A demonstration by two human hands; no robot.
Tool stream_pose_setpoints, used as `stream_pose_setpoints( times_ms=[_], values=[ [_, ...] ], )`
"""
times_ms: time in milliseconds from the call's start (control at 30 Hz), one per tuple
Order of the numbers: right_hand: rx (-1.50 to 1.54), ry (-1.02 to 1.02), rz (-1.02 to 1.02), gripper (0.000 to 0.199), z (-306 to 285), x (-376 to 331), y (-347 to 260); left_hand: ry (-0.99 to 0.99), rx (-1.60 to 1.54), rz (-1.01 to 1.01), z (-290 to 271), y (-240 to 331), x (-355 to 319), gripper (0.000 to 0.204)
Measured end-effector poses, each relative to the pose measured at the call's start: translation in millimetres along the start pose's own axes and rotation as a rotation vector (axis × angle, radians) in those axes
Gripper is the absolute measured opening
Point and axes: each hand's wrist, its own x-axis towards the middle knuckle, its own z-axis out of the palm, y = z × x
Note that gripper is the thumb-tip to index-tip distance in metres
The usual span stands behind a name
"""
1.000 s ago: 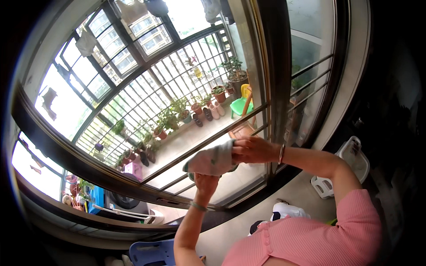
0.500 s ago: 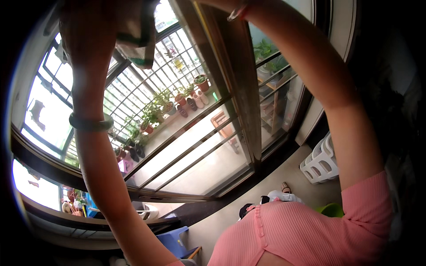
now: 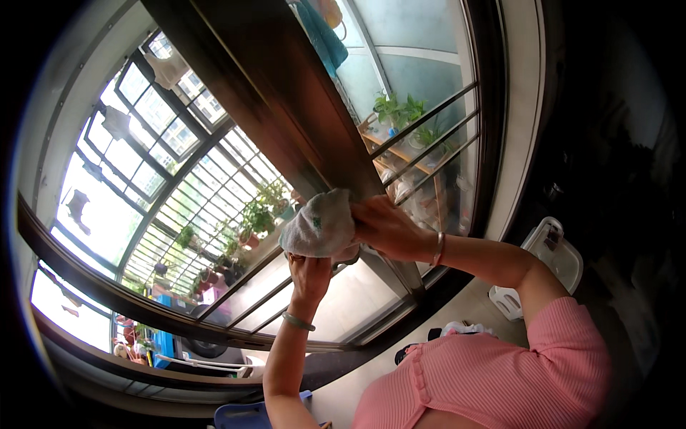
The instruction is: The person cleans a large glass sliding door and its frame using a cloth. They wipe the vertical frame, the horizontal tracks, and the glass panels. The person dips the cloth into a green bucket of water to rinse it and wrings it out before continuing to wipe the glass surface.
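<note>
A pale, whitish cloth (image 3: 318, 225) with a small green patch is bunched against the brown upright frame of a sliding glass door (image 3: 286, 93). My left hand (image 3: 310, 277), below a green bangle, grips the cloth from underneath with its fingers closed. From the right, my right hand (image 3: 391, 227) closes on the cloth's right edge, close against the frame; its fingertips are partly hidden. Both arms are bent in front of my chest.
Dark horizontal bars (image 3: 421, 132) cross the door glass. Beyond it stand potted plants (image 3: 257, 214) along a barred window. A white plastic basket (image 3: 550, 257) is on the floor to the right, and a blue stool (image 3: 250, 415) stands at the lower left.
Both hands have come down with the cloth from the top of the view to the middle of the door frame. My arms are now bent lower, and the view has shifted.
</note>
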Motion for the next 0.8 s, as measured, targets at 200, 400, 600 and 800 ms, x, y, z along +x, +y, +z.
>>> stream_pose_setpoints(
  times_ms=[200,400,600,800],
  values=[
    [-0.318,0.269,0.095,0.037,-58,3,50,0.047,-0.089,0.108,2,36,117,0.033],
    [-0.098,0.085,0.352,0.044,-50,-22,96,-0.145,0.196,0.116,58,71,168,0.042],
    [-0.108,0.236,0.23,0.043,-29,9,167,-0.231,0.401,0.09,58,71,227,0.037],
    [-0.311,0.458,0.099,0.051,-89,119,204,0.106,0.681,0.134,22,40,350,0.035]
  ],
)
